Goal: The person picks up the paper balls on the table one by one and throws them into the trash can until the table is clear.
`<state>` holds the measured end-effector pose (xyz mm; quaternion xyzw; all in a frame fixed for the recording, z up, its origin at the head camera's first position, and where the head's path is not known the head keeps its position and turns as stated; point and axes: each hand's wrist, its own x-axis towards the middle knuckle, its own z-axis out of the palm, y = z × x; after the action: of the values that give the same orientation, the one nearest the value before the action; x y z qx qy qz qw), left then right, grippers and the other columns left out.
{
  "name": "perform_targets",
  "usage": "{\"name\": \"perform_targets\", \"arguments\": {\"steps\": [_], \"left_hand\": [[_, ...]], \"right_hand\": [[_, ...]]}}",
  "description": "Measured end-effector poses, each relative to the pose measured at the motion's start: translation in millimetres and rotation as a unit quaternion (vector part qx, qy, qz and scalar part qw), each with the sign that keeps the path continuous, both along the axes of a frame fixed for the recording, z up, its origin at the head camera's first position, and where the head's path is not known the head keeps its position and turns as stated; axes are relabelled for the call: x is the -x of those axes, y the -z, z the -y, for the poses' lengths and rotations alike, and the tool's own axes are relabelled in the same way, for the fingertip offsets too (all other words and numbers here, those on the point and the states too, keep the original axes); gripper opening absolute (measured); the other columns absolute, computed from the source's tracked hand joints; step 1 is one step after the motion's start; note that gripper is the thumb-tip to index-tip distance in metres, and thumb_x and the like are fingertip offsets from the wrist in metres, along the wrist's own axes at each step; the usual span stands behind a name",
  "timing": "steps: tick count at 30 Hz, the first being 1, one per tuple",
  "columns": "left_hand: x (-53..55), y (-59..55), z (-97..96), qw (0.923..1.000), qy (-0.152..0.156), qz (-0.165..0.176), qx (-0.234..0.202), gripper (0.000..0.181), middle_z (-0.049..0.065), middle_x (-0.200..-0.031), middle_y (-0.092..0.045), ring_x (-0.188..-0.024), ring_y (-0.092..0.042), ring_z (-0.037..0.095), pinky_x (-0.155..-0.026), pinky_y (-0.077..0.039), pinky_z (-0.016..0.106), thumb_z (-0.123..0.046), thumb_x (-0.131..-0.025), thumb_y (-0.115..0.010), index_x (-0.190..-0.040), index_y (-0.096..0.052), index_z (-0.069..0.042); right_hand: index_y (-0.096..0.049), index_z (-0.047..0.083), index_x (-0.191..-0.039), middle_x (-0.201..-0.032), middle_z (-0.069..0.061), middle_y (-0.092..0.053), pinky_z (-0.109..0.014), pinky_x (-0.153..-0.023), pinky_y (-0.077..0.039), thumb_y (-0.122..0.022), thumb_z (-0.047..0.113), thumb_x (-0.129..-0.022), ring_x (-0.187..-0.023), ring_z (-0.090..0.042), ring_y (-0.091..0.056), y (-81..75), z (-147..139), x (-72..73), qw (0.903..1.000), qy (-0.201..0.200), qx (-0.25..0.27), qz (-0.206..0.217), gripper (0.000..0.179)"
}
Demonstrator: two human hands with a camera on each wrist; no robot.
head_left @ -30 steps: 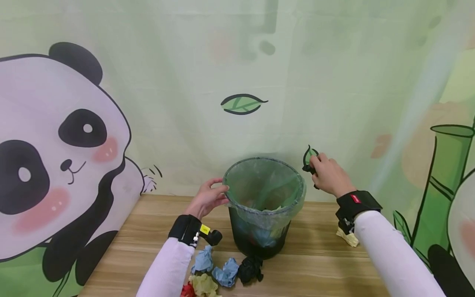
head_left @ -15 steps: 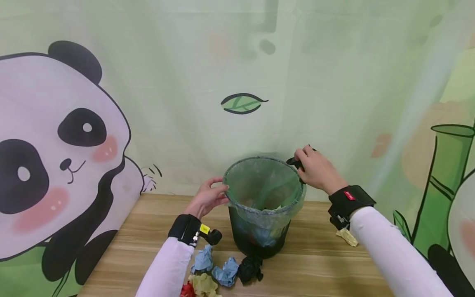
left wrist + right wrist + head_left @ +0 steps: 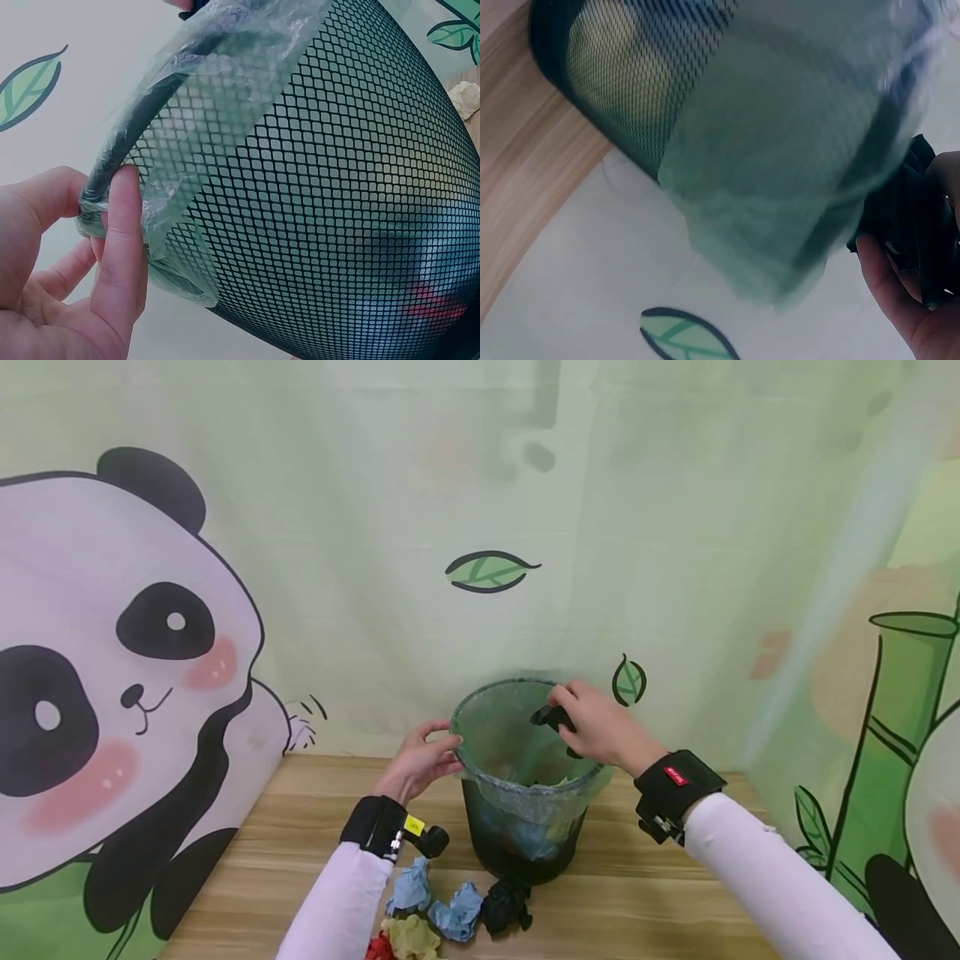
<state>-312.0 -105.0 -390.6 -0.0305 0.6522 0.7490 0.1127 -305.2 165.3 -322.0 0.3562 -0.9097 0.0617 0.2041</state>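
Note:
A black mesh trash bin (image 3: 480, 835) with a translucent green liner (image 3: 247, 82) folded over its rim stands upright on the wooden table. My left hand (image 3: 422, 758) pinches the lined rim on the left side, thumb and fingers on either side of it in the left wrist view. Over the bin's mouth, at the right of the opening, my right hand (image 3: 600, 727) holds a crumpled black paper ball (image 3: 553, 717). The same black paper (image 3: 907, 217) shows between thumb and fingers in the right wrist view. Colored crumpled papers show faintly through the mesh.
In front of the bin lie a black paper ball (image 3: 506, 904), two blue paper balls (image 3: 457, 912), a yellow one (image 3: 411, 937) and a red one (image 3: 378, 947). A pale crumpled paper (image 3: 465, 97) lies off to the right. A panda-printed backdrop (image 3: 360, 610) hangs behind.
My right hand has moved left with the black paper ball, from beside the bin to above its opening. My left hand has stayed on the rim.

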Motion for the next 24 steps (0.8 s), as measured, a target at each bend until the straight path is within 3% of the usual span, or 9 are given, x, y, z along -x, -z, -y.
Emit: {"name": "perform_targets", "arguments": {"steps": [8, 16, 24], "left_hand": [[-0.6, 1.2, -1.9, 1.0000, -0.002, 0.002, 0.000, 0.039, 0.012, -0.085, -0.058, -0.068, -0.059, 0.018, -0.067, -0.052, 0.030, -0.013, -0.081, -0.058, -0.118, -0.043, -0.013], [0.6, 0.7, -1.8, 1.0000, -0.004, 0.002, -0.004, 0.039, 0.012, -0.085, -0.058, -0.068, -0.059, 0.018, -0.066, -0.052, 0.029, -0.012, -0.081, -0.058, -0.117, -0.043, -0.013], [1.1, 0.4, -0.9, 1.0000, 0.002, 0.002, -0.002, 0.040, 0.013, -0.088, -0.057, -0.069, -0.059, 0.019, -0.068, -0.051, 0.030, -0.014, -0.081, -0.058, -0.118, -0.042, -0.013]], "right_hand": [[-0.050, 0.011, -0.112, -0.097, -0.006, -0.050, -0.026, -0.057, -0.043, -0.062, 0.017, -0.078, -0.069, -0.015, -0.049, 12.2, 8, -4.9, 0.9998, -0.015, -0.011, -0.004, 0.037], [-0.046, 0.013, -0.122, -0.105, -0.005, -0.051, -0.029, -0.062, -0.045, -0.062, 0.019, -0.078, -0.079, -0.018, -0.052, 14.2, 9, -6.8, 0.9995, -0.031, 0.004, 0.002, 0.047], [-0.046, 0.012, -0.124, -0.113, -0.011, -0.050, -0.039, -0.079, -0.045, -0.061, 0.025, -0.080, -0.100, -0.026, -0.050, 14.1, 1, -1.2, 0.9986, -0.011, 0.038, -0.035, 0.049]]}}
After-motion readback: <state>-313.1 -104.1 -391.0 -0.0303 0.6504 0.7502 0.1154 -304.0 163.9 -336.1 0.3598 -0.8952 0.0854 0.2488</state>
